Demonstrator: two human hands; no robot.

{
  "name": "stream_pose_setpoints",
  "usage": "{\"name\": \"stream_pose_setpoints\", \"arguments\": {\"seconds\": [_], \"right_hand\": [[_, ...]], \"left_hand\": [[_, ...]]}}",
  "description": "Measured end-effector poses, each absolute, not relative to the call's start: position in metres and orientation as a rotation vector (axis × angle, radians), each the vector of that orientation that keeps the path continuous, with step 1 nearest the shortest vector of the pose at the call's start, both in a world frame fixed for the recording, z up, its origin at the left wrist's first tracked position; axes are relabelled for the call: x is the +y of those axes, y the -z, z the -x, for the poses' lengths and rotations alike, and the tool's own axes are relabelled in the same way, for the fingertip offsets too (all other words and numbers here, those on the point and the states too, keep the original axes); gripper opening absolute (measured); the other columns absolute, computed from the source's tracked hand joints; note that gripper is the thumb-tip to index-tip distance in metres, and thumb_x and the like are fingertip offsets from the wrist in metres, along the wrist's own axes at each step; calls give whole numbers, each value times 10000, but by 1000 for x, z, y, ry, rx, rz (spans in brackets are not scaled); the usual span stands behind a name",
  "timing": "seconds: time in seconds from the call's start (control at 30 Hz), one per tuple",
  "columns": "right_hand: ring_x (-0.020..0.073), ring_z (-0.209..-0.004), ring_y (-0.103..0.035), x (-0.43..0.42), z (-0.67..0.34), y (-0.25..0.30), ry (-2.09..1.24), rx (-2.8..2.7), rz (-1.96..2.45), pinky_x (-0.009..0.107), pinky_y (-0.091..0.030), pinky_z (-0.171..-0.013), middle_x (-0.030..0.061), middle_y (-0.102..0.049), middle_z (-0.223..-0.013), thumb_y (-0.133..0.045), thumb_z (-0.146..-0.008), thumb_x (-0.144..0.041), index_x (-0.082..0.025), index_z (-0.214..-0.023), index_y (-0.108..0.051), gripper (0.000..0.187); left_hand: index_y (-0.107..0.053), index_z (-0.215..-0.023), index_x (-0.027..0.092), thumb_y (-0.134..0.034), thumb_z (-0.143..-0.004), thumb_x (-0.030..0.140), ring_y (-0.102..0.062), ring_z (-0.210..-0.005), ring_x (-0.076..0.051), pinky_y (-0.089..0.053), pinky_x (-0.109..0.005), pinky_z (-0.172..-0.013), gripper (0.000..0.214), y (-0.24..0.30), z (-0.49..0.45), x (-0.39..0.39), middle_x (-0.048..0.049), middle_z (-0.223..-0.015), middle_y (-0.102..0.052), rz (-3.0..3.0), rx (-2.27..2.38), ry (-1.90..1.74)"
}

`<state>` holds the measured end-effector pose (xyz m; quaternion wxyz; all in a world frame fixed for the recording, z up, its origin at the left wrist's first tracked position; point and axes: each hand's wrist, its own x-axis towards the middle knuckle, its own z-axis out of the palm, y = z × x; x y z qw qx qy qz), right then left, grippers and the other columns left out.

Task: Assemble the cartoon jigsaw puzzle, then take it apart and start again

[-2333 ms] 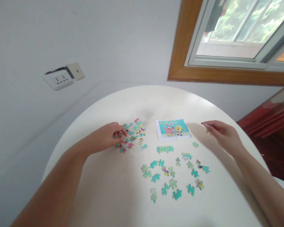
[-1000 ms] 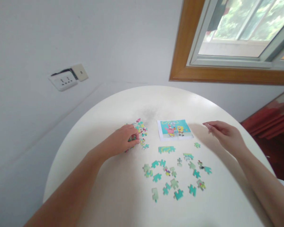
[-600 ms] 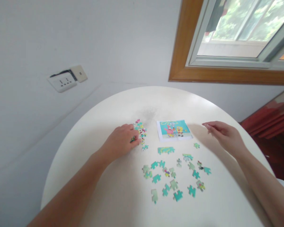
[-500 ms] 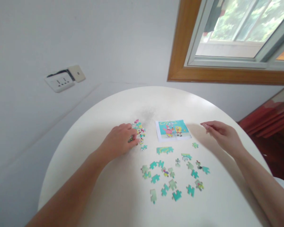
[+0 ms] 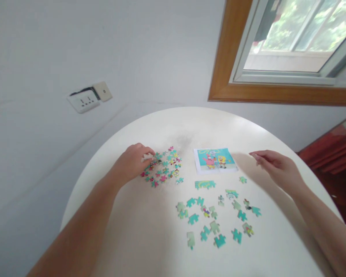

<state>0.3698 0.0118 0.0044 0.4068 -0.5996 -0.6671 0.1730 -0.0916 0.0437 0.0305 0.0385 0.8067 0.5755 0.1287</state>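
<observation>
My left hand (image 5: 134, 161) is at the left edge of a loose pile of jigsaw puzzle pieces (image 5: 165, 169). Its fingers are curved and spread, with a gap between thumb and forefinger, and the tips reach the pieces. On the other side, my right hand (image 5: 273, 165) hovers over the table to the right of a reference picture (image 5: 216, 159) showing cartoon figures. Its thumb and forefinger are pinched together; whatever is between them cannot be made out. Below the picture lies a joined strip of puzzle pieces (image 5: 205, 184), and a short joined group (image 5: 232, 193) sits to its right.
Several single teal and pale green pieces (image 5: 215, 227) are scattered over the near middle of the round white table (image 5: 144, 246). A white wall with a socket (image 5: 83, 100) rises behind it. A wood-framed window (image 5: 288, 90) is at the upper right.
My left hand has moved left, uncovering more of the pile, and its fingers have spread. My right hand keeps its pinch beside the picture. The whole view has shifted slightly.
</observation>
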Motion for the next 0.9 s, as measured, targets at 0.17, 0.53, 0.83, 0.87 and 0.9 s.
{"name": "stream_pose_setpoints", "arguments": {"seconds": [0.17, 0.53, 0.83, 0.87, 0.9], "right_hand": [[185, -732, -623, 12, -370, -5, -415, -1680, 1509, 298, -472, -629, 61, -720, -880, -601, -845, -556, -231, -958, -726, 366], [203, -746, -635, 12, -370, -3, -398, -1697, 1533, 312, -486, -635, 52, -724, -880, -596, -843, -558, -248, -956, -730, 357], [194, -732, -626, 11, -370, -3, -404, -1695, 1538, 313, -482, -637, 47, -719, -862, -595, -840, -568, -246, -955, -730, 367], [194, -732, -627, 12, -370, -3, -400, -1699, 1535, 313, -483, -635, 47, -719, -862, -592, -839, -573, -246, -953, -730, 373], [194, -731, -628, 12, -370, -4, -397, -1702, 1533, 313, -485, -634, 48, -720, -862, -590, -838, -578, -246, -950, -730, 378]], "left_hand": [[-708, -1020, 164, -494, -806, 452, -627, -841, -244, -490, -357, -792, 418, -32, 96, 42, -107, -943, -631, -2327, 1817, -333], [-685, -928, 190, -561, -709, 364, -646, -762, -206, -500, -297, -701, 306, -35, 96, 36, -52, -838, -673, -2139, 1759, -252], [-667, -936, 191, -527, -735, 341, -633, -712, -189, -470, -273, -647, 287, -38, 93, 34, -24, -782, -675, -2133, 1796, -237], [-670, -931, 195, -526, -736, 334, -628, -706, -186, -464, -269, -645, 280, -40, 93, 34, -18, -770, -672, -2134, 1815, -245], [-674, -928, 199, -525, -738, 329, -624, -703, -182, -460, -266, -647, 274, -41, 94, 34, -14, -763, -670, -2137, 1836, -254]]}}
